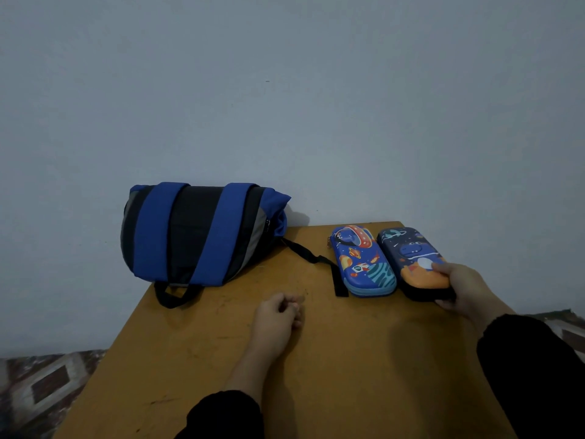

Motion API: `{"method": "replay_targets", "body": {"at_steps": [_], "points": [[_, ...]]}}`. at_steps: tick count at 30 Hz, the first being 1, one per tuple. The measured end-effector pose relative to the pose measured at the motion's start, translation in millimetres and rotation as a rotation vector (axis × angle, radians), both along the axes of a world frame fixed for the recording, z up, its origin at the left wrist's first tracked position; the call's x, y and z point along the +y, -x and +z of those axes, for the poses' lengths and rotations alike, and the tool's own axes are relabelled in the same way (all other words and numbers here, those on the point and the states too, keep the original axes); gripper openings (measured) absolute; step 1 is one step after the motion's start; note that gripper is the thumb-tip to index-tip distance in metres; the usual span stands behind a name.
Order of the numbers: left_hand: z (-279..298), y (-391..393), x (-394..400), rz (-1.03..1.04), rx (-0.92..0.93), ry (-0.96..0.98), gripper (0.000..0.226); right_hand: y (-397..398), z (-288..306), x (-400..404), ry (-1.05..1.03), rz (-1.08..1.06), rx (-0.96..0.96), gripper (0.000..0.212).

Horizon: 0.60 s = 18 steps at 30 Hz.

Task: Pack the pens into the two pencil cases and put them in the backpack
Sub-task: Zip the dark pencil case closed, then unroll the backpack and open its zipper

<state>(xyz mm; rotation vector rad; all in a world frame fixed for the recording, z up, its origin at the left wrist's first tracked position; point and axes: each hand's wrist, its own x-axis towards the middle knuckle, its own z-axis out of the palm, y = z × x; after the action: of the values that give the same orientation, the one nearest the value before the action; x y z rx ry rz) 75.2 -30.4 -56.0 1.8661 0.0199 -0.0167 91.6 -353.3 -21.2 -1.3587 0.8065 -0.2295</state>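
Near the counter's [364, 359] far right corner the two pencil cases lie side by side, long sides almost touching; both look zipped shut, and no pens show anywhere, so they are either packed already or out of sight; I cannot tell which. Right hand [465, 288] grips the near end of the dark pencil case [411, 258], thumb on top and fingers under its end, a hold suited to lifting it; the blue pencil case [361, 261] sits untouched just beside it. Left hand [278, 321] rests mid-counter, fingers loosely curled, holding nothing, probably free to open the bag. At the far left edge the backpack [196, 232] lies against the wall, straps upward, one strap trailing toward the cases; its opening is not visible.
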Motion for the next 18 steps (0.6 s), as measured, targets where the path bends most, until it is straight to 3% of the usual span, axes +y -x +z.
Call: {"method": "replay_targets", "body": {"at_steps": [3,11,15,18], "points": [[0,1,-1,-0.008,-0.012,-0.006,0.017,-1,-5,1,0.326,-0.006,0.049,0.029],[1,2,-1,-0.008,-0.005,-0.007,0.019,10,-10,20,0.703,-0.063,0.076,0.044],[3,2,-2,0.003,0.000,-0.002,0.018,17,0,52,0.932,-0.088,-0.177,0.035],[3,3,-1,-0.002,-0.008,-0.001,0.019,20,-1,90,0.983,0.028,-0.295,0.032]]}}
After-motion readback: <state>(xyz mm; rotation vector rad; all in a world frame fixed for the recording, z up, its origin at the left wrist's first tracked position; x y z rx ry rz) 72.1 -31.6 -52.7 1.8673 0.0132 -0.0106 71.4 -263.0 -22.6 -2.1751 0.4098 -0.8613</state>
